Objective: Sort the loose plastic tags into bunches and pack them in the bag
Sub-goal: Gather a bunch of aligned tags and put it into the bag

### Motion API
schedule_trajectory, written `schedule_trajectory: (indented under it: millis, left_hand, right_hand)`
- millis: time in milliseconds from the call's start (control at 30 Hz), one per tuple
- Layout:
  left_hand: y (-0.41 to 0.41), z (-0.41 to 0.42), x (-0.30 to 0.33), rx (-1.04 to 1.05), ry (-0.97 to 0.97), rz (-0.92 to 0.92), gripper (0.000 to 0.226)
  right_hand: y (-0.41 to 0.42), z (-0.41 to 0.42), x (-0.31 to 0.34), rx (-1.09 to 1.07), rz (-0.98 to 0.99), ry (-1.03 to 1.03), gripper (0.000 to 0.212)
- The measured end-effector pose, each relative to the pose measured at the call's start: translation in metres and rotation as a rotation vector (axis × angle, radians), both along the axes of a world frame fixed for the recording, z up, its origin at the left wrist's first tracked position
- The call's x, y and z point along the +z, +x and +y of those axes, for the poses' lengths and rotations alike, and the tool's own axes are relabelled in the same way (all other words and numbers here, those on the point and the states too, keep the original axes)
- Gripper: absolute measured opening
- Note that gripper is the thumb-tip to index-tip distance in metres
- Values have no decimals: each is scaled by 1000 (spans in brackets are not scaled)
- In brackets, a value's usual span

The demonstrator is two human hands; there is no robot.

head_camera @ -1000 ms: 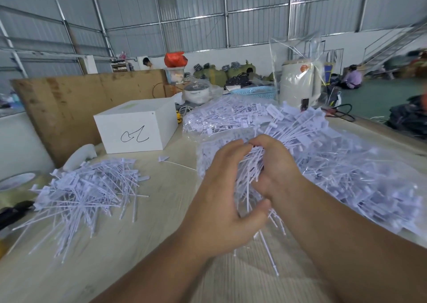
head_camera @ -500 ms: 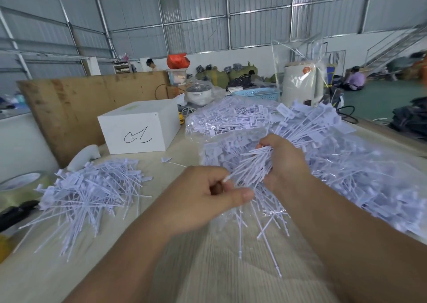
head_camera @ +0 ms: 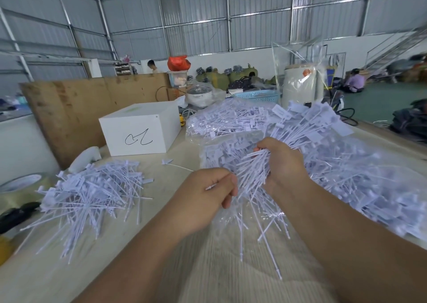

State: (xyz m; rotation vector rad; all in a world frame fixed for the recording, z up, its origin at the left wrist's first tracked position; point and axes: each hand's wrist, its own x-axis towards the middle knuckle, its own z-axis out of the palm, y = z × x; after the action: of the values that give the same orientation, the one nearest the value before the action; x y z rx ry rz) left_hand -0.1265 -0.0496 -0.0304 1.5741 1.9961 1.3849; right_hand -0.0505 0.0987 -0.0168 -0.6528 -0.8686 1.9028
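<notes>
My right hand [head_camera: 283, 166] grips a thick bunch of white plastic tags [head_camera: 253, 173], their thin tails fanning down toward me and their flat heads pointing up and right. My left hand [head_camera: 208, 196] is just left of that bunch, fingers curled, pinching the tip of a tag between thumb and fingers. A clear plastic bag [head_camera: 360, 187] full of tags spreads over the table's right side behind my right hand. A loose heap of tags [head_camera: 92, 198] lies on the table at the left.
A white box [head_camera: 141, 129] with a scribble stands at the back centre, a plywood board [head_camera: 69, 111] behind it. A tape roll [head_camera: 20, 187] sits at the left edge. One stray tag [head_camera: 175, 164] lies between heap and bag. People work far behind.
My left hand has let go of the bunch and drawn left and toward me, now pinching a tag tip. My right hand keeps its hold on the bunch.
</notes>
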Motion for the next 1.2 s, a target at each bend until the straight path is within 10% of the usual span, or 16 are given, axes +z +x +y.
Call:
schedule_trajectory:
  millis: [367, 600, 1000, 1200]
  left_hand:
    - [11, 8, -11, 1, 20, 333, 41]
    - [9, 4, -10, -36, -37, 213, 28]
    - [2, 16, -22, 320, -270, 638, 31]
    - [-4, 19, -24, 367, -17, 228, 28]
  right_hand:
    - [0, -11, 1, 114, -6, 72, 20]
    - [19, 3, 16, -73, -267, 226, 63]
    - [77, 16, 32, 170, -572, 858, 21]
    - [100, 15, 18, 311, -603, 1163, 41]
